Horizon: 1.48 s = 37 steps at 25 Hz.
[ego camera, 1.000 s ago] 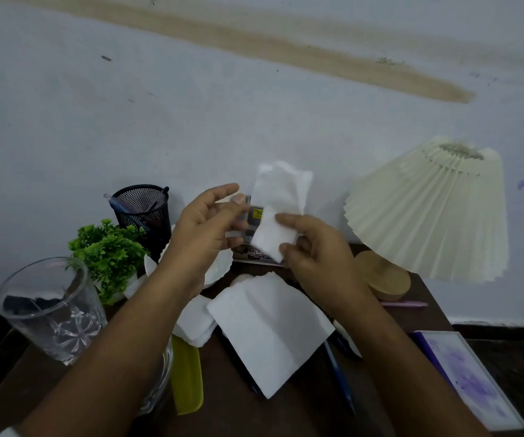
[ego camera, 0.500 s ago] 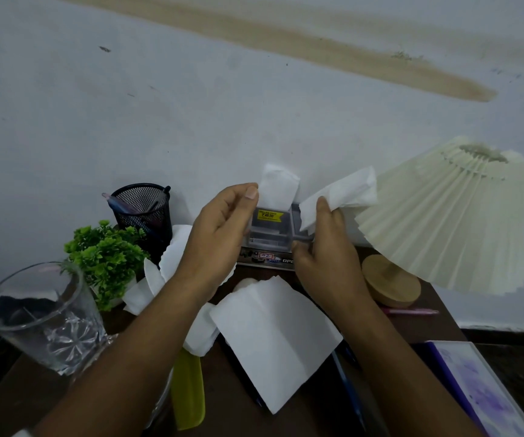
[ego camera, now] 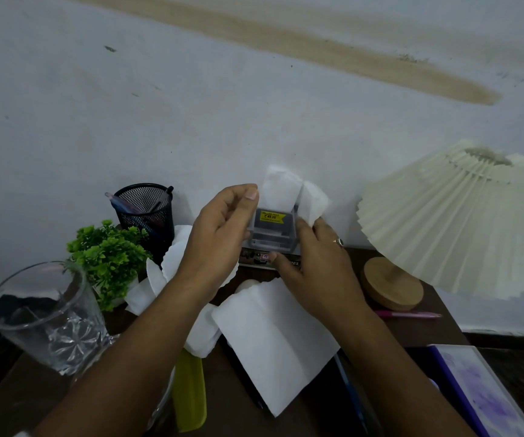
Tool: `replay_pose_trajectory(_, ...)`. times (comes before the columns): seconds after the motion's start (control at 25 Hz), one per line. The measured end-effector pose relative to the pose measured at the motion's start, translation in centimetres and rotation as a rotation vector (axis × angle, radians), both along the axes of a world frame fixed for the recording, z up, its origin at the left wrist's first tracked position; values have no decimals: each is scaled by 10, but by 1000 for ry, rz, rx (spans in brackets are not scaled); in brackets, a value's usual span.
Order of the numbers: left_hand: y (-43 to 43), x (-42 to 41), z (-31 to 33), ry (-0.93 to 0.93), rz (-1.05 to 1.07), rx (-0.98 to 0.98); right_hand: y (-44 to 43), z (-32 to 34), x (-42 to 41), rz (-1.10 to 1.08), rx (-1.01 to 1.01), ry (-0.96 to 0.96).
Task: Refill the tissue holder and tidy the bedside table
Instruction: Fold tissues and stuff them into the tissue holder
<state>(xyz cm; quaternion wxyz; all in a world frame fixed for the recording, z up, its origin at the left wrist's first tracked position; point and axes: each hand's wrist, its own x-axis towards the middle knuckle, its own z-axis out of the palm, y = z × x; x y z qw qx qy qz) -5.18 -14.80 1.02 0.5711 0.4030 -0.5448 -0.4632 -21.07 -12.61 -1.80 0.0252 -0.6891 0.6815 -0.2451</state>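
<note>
A small clear tissue holder [ego camera: 271, 230] with a yellow price sticker stands at the back of the brown bedside table [ego camera: 418, 329], against the wall. One folded white tissue [ego camera: 281, 192] stands upright in it. My left hand [ego camera: 219, 234] grips the holder's left side, thumb at its top edge. My right hand [ego camera: 311, 263] holds a second folded tissue [ego camera: 315, 201] at the holder's right edge, thumb on the holder's base. A large unfolded tissue [ego camera: 273, 339] lies on the table beneath my wrists, with crumpled tissues [ego camera: 202, 335] to its left.
A pleated cream lamp [ego camera: 453, 222] on a wooden base stands right. A black mesh pen cup [ego camera: 145, 209], green plant [ego camera: 109, 257] and clear glass [ego camera: 43, 316] stand left. Nearby lie a yellow-green object [ego camera: 189, 392], a pink pen [ego camera: 408, 314], a blue pen [ego camera: 352, 395] and a purple-edged book [ego camera: 481, 395].
My right hand brought the second tissue from beside the lamp down to the holder's right edge. My left hand stayed on the holder's left side.
</note>
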Motion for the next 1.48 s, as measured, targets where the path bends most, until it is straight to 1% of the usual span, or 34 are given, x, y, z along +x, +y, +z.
replay_pose_trajectory(0.16, -1, 3, -2, -38, 8, 17, 1, 7, 2, -14, -31, -61)
replay_pose_trajectory(0.28, -2, 4, -4, -63, 25, 23, -1, 5, 3, -18, -40, -73)
replay_pose_trajectory(0.44, -5, 7, -9, -137, 92, 7, -2, 1, 1, -63, 58, -98)
replay_pose_trajectory(0.6, -6, 8, -11, -190, 184, -11, 1, 3, -3, -32, 65, -158)
replay_pose_trajectory(0.68, -6, 9, -12, -215, 168, 17, 3, 3, -3, -8, 53, -181)
replay_pose_trajectory(0.8, -4, 7, -16, -258, 97, 73, 6, 3, -3, 0, 61, -166)
replay_pose_trajectory(0.88, -2, 5, -15, -295, 86, 93, 7, 4, -5, 1, 82, -155)
replay_pose_trajectory(1.08, -1, 5, -16, -232, 46, 133, 5, 2, -9, -13, 95, -148)
replay_pose_trajectory(1.32, 1, 6, -14, -223, 55, 154, 10, 7, -10, 20, 172, -168)
replay_pose_trajectory(1.48, 3, 7, -13, -227, 54, 137, 18, 15, -9, -25, 230, -115)
